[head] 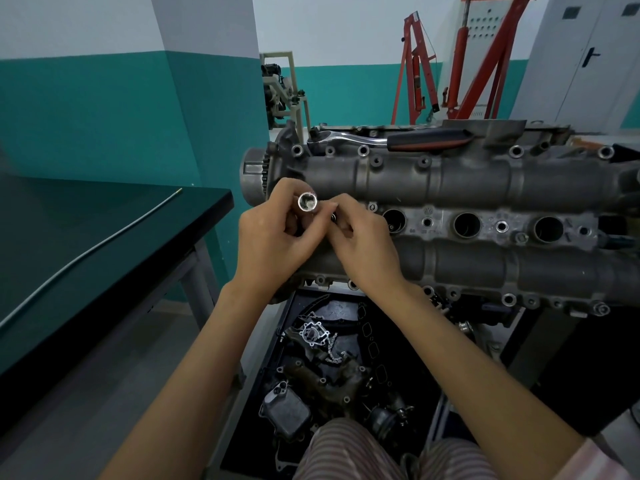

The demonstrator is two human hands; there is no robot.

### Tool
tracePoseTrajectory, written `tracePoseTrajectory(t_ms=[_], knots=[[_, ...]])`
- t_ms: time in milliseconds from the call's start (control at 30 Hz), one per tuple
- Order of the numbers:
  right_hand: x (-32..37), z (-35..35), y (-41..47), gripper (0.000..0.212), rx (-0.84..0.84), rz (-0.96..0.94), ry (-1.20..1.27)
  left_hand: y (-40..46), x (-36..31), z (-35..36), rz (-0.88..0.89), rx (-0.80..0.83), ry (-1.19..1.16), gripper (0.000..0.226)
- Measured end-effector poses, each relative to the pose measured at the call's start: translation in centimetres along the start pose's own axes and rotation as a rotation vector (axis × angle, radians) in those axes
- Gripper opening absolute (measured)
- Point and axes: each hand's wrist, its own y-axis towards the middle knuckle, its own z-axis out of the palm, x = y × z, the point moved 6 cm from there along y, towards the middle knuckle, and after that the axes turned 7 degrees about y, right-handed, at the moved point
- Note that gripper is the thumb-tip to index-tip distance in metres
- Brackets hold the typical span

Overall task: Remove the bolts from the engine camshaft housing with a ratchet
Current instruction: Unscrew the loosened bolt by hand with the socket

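Observation:
The grey camshaft housing (450, 181) stretches across the middle and right of the head view, with bolt holes along its edges. On its far edge lies the ratchet (388, 138), chrome with a black and orange handle, untouched. My left hand (273, 237) grips a shiny socket (307, 201), its open end facing me. My right hand (360, 240) meets it from the right, fingertips pinching a small dark part (334, 216) close to the socket; what that part is I cannot make out. Both hands hover over the housing's left end.
A dark green table (104, 237) with a thin rod (86, 251) on it stands at the left. Below the engine, a black tray (408, 393) holds several loose engine parts. A red engine hoist (460, 64) stands at the back.

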Motion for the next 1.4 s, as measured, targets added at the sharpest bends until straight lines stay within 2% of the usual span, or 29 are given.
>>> tracePoseTrajectory(t_ms=[100, 233, 300, 400, 500, 633, 767, 933, 1033, 1100, 1267, 1400], knots=[[0.57, 0.12, 0.05, 0.027, 0.042, -0.044, -0.015, -0.04, 0.06, 0.09, 0.023, 0.024, 0.03, 0.014], [0.46, 0.06, 0.12, 0.036, 0.015, -0.044, -0.05, 0.02, 0.53, 0.08, -0.025, 0.004, 0.061, 0.026], [0.15, 0.06, 0.15, 0.031, 0.007, 0.001, -0.039, 0.05, 0.6, 0.1, -0.036, 0.001, 0.066, 0.031], [-0.01, 0.04, 0.2, 0.01, 0.003, 0.025, -0.029, 0.09, 0.5, 0.18, -0.036, 0.02, 0.06, 0.033], [0.05, -0.01, 0.04, 0.003, -0.002, 0.003, -0.004, 0.05, 0.22, 0.07, -0.028, 0.024, 0.035, 0.024], [0.35, 0.0, 0.0, 0.024, 0.016, -0.032, -0.04, 0.05, 0.07, 0.1, 0.006, 0.074, 0.046, 0.017], [0.32, 0.02, 0.03, 0.03, 0.005, -0.017, -0.039, 0.2, 0.24, 0.13, -0.006, 0.073, 0.107, 0.031], [-0.05, 0.03, 0.12, 0.016, -0.003, 0.033, -0.009, 0.3, 0.06, 0.07, -0.01, 0.058, 0.11, 0.043], [-0.03, 0.0, 0.06, 0.018, -0.012, 0.022, -0.019, 0.14, -0.13, -0.02, 0.001, 0.065, 0.065, 0.03], [-0.02, 0.06, -0.04, 0.006, 0.001, 0.011, -0.017, 0.07, -0.22, -0.07, 0.008, 0.077, 0.046, 0.022], [0.47, -0.05, -0.02, 0.023, 0.013, -0.034, -0.044, 0.13, 0.09, 0.09, -0.004, 0.085, 0.137, 0.028], [0.26, -0.02, 0.02, 0.026, 0.014, -0.007, -0.029, 0.2, 0.09, 0.09, 0.0, 0.046, 0.181, 0.037]])
